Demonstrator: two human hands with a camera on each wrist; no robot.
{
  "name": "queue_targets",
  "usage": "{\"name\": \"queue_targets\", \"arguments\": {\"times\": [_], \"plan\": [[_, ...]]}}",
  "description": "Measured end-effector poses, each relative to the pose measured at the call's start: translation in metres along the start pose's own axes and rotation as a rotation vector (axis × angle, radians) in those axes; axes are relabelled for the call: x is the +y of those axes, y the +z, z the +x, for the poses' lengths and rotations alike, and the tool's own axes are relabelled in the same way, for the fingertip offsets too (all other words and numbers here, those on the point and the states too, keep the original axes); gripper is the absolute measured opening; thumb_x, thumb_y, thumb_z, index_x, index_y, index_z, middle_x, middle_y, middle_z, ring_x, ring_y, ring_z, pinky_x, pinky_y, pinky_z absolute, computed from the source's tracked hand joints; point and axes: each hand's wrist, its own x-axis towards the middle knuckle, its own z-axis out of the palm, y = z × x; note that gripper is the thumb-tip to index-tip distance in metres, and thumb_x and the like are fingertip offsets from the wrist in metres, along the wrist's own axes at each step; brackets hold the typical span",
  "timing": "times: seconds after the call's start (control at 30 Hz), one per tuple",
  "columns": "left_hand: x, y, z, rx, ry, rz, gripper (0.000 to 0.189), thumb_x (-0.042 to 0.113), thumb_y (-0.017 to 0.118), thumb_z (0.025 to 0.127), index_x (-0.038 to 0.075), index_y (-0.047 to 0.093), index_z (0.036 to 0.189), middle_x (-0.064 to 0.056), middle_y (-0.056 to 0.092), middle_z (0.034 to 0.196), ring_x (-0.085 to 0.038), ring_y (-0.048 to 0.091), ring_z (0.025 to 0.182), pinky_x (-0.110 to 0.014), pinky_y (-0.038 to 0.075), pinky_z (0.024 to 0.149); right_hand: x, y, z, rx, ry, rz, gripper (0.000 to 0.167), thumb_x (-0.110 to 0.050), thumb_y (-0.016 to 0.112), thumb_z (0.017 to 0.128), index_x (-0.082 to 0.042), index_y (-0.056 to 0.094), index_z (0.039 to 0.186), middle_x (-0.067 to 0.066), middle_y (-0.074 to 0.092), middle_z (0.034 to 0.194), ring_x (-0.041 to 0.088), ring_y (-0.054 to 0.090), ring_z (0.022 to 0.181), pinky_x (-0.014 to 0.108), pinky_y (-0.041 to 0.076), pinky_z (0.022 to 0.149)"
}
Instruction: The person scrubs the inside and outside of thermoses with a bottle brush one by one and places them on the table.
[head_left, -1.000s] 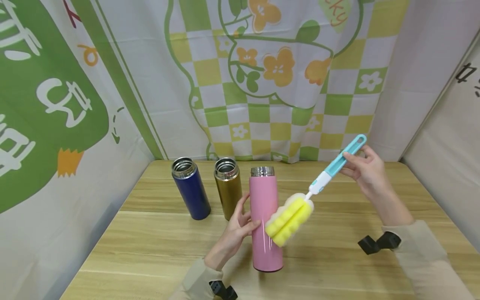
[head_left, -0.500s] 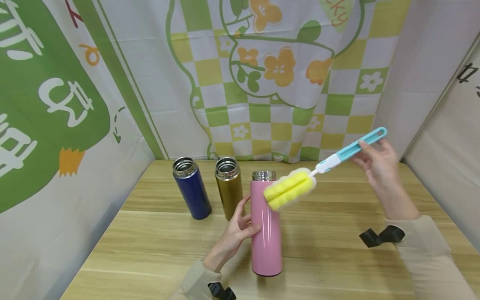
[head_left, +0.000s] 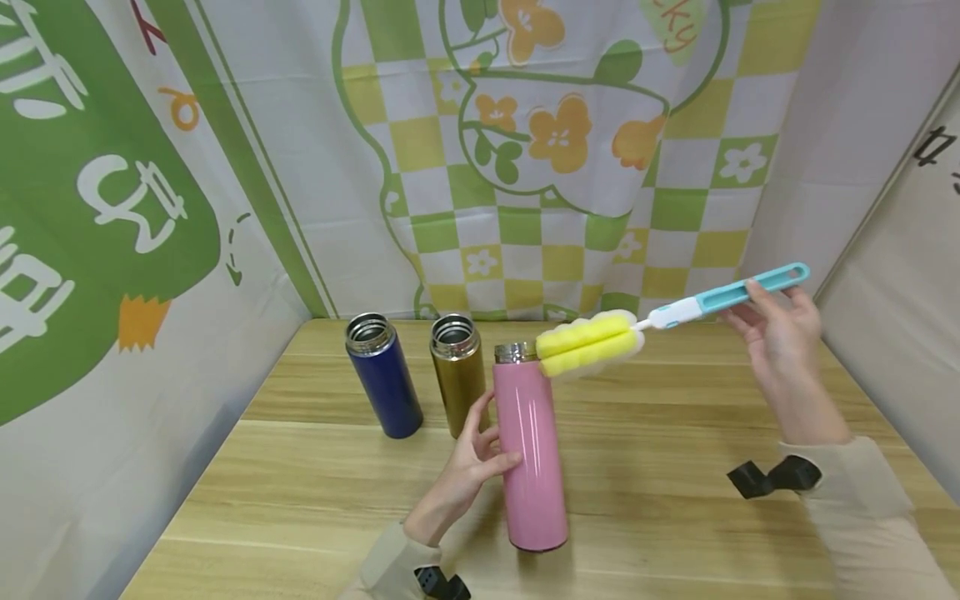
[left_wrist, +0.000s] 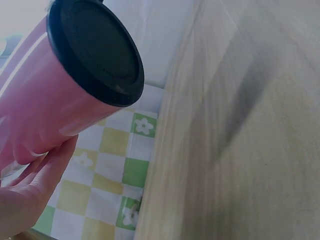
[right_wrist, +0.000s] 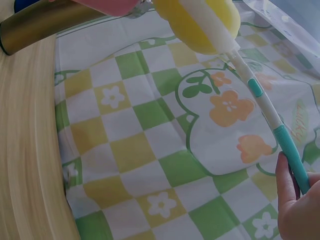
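A pink thermos bottle, lidless with a steel neck, leans slightly left in the grip of my left hand, fingers and thumb round its side. The left wrist view shows its black base raised clear of the table. My right hand pinches the turquoise handle of a bottle brush, held nearly level with its hole end to the right. The brush's yellow and white sponge head points left and overlaps the right side of the bottle's neck in the head view.
Left of the pink bottle, a gold thermos bottle and a blue thermos bottle stand upright without lids on the wooden table. Behind the table hangs a checked, flowered curtain.
The brush has risen and swung from a steep slant to nearly level, its sponge now up at the bottle's neck. My right hand moved right; the pink bottle's top tipped a little left.
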Motion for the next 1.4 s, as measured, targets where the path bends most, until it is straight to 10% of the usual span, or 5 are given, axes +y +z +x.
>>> {"name": "queue_targets", "arguments": {"times": [0.6, 0.9, 1.4], "plan": [[0.028, 0.003, -0.007, 0.178, 0.109, 0.031, 0.101, 0.007, 0.075, 0.068, 0.013, 0.004, 0.141, -0.010, 0.051, 0.119, -0.019, 0.058, 0.094, -0.032, 0.045, 0.081, -0.012, -0.024, -0.017, -0.147, -0.065, -0.084, 0.016, 0.012, 0.050, 0.082, 0.000, 0.044, 0.090, 0.013, 0.055, 0.080, 0.026, 0.063, 0.070, 0.039, 0.050, 0.069], [0.038, 0.004, -0.010, 0.252, 0.278, -0.024, 0.097, -0.003, 0.073, 0.066, 0.011, 0.009, 0.137, 0.000, 0.055, 0.114, -0.017, 0.056, 0.096, -0.029, 0.046, 0.080, -0.004, -0.027, -0.030, -0.133, -0.072, -0.141, 0.028, 0.015, 0.052, 0.080, -0.002, 0.043, 0.100, 0.016, 0.062, 0.077, 0.026, 0.064, 0.067, 0.038, 0.051, 0.065], [0.052, 0.006, -0.016, 0.322, 0.418, 0.023, 0.093, -0.009, 0.070, 0.066, 0.014, 0.015, 0.137, -0.011, 0.049, 0.120, -0.023, 0.055, 0.098, -0.034, 0.048, 0.078, 0.012, -0.026, -0.053, -0.235, -0.112, -0.325, 0.029, 0.014, 0.052, 0.080, -0.002, 0.043, 0.104, 0.010, 0.064, 0.077, 0.019, 0.065, 0.068, 0.032, 0.052, 0.062]]}}
